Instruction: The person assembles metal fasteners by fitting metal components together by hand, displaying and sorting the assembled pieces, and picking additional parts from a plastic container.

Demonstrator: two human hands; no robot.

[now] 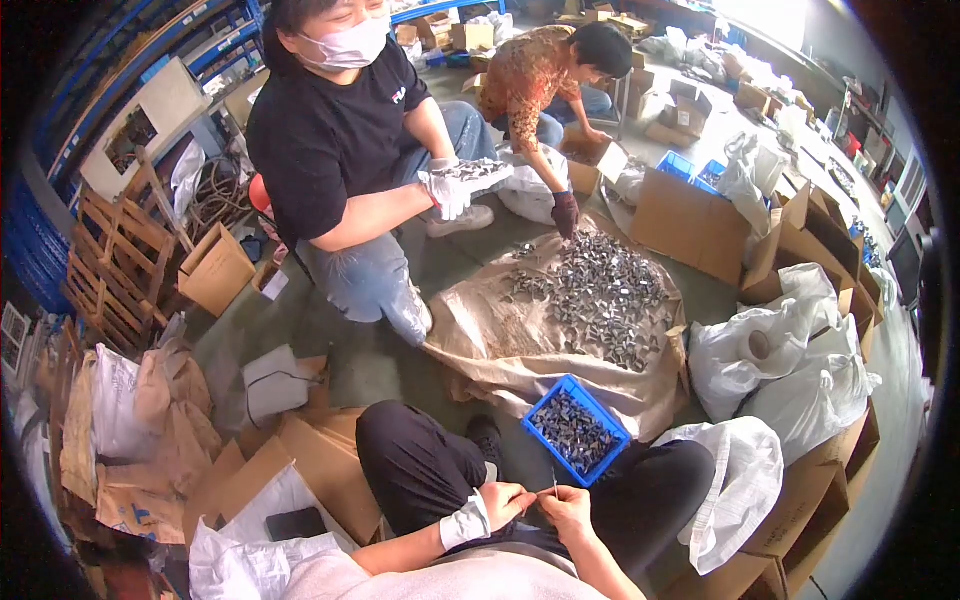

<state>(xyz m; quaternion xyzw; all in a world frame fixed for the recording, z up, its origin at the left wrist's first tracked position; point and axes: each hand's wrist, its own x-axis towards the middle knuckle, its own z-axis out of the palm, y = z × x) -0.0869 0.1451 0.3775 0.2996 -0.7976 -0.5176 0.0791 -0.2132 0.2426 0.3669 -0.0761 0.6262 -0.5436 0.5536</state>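
A pale shirt (470, 580) below, the right hand (568, 510) pinches a thin piece (555, 480) near a blue bin (551, 454), partly blocking a strewn sheet (482, 318); the left hand (507, 502) has an unclear hold. Sacks (722, 368) and cartons (795, 515) crowd right.

Lettering (399, 96) (small) on black shirt (325, 145), cardboard box (800, 510)
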